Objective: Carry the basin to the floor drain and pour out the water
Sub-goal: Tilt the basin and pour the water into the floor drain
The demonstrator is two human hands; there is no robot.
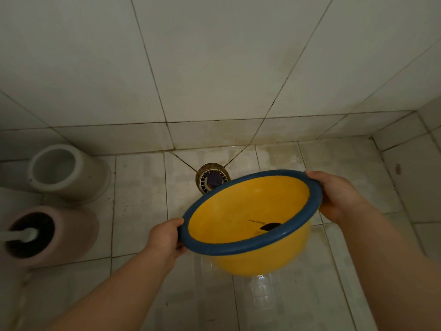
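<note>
Basin (241, 211) first: one yellow plastic bowl with a blue rim, held in the air above the tiled floor (138, 187) and tipped so its opening faces the camera. Its far rim hangs just in front of the single round floor drain (212, 179), which sits at the foot of the wall where dark grout lines meet. A dark label patch and a short line of small print show on the inner wall low on the right; the print is too small to read. No water can be made out inside, though the glossy plastic makes that hard to judge.

Two bare hands carry it. The left hand (167, 237) clasps the near-left rim, fingers curled tight around the blue edge. The right hand (334, 194) clamps the far-right rim, thumb over the top and the fingers tucked beneath out of sight.

Two containers stand on the floor at the left. One white pot (66, 173) looks bare inside. Nearer, one pink holder (59, 232) with a dark interior holds a white handle (16, 235), probably a toilet brush.
</note>
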